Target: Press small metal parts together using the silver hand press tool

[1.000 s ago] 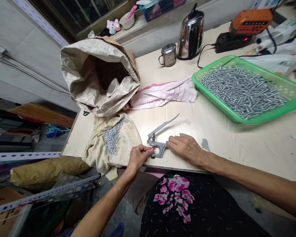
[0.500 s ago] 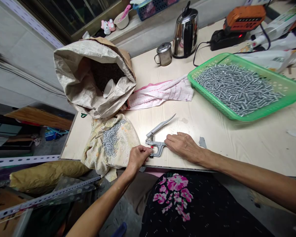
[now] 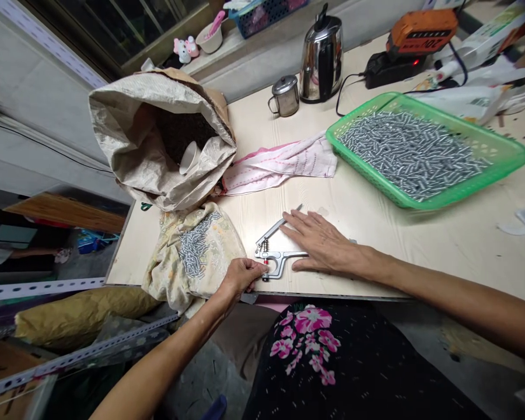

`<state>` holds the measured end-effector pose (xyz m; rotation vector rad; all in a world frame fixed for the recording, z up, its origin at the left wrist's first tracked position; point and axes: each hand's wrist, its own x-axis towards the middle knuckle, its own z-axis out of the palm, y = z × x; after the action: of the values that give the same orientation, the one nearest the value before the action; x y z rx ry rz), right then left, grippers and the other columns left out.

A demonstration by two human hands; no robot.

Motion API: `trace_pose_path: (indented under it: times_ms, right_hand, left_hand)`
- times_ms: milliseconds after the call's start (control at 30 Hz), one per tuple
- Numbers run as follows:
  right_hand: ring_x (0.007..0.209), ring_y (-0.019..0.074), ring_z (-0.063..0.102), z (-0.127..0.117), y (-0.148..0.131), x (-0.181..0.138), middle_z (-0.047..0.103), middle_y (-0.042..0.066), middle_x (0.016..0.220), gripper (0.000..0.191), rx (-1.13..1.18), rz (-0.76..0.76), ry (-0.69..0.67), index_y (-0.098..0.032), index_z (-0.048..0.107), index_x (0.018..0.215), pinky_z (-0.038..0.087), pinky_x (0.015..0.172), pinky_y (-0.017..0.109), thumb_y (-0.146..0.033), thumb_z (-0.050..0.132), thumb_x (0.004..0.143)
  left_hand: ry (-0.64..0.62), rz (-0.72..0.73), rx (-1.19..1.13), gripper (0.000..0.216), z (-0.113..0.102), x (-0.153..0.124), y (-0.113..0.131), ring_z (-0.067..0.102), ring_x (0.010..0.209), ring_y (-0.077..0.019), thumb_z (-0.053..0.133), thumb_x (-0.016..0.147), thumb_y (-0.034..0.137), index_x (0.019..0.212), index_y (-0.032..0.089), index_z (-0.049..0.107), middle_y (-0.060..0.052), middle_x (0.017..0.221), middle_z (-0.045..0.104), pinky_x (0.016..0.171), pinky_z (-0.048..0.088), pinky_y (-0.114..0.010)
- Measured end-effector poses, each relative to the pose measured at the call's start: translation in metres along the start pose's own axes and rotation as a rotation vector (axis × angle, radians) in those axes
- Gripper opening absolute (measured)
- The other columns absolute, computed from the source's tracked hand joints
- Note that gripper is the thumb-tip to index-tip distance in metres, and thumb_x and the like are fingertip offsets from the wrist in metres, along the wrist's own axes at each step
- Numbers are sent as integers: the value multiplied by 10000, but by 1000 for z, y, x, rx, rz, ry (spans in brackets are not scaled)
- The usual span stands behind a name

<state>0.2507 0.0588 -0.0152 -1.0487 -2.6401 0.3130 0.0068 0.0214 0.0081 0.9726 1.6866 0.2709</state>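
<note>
Near the table's front edge, the snap press pliers [image 3: 275, 252] are pinched at their head by the closed left hand [image 3: 240, 275]; the handles are partly hidden under the open, flat right hand [image 3: 321, 245].

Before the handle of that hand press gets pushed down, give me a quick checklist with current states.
1. Right hand on the upper handle: ok, palm and fingers lie over it.
2. Left hand at the press head: ok, fingertips pinched there.
3. Part seated in the die: cannot tell, too small.
4. Left fingertips away from the die gap: not ok, they sit right beside it.
5. Hand press flat on the table: ok.
6. Supply of metal pieces on the floral cloth: ok.
</note>
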Motion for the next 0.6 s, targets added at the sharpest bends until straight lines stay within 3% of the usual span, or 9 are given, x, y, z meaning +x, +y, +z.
trace_pose_path:
  times_ms: [100,233,367,600]
  right_hand:
    - [1375,410,258,-4,10,7,382,241,1461,910,-17,7,-54,-110,353,1426,271,1058,605,-553,745,733]
    - [1274,409,384,-6,14,14,466,236,1373,942,-19,30,-115,-98,384,1401,277,1044,624,-542,784,674]
    - [1134,381,467,-6,13,14,522,218,1259,947,-31,44,-86,-94,430,1349,293,1016,623,-614,770,634]
    - [1021,311,474,-14,7,12,544,146,1125,652,-25,68,-133,-115,529,1174,294,1023,561,-485,789,703]
  left_hand:
    - [0,-13,-8,370,0,-2,2,306,304,-36,794,613,446,671,102,670,83,382,427,337,216,-196]
    - [33,-41,-2,326,2,-5,4,311,300,-43,781,642,415,674,112,666,78,370,430,340,207,-192]
    - [24,-51,27,289,3,-8,7,312,292,-47,756,682,393,668,121,658,75,349,424,347,186,-190]
    - [6,-60,75,320,1,-6,8,334,307,-55,752,696,431,649,137,633,71,374,435,367,208,-195]
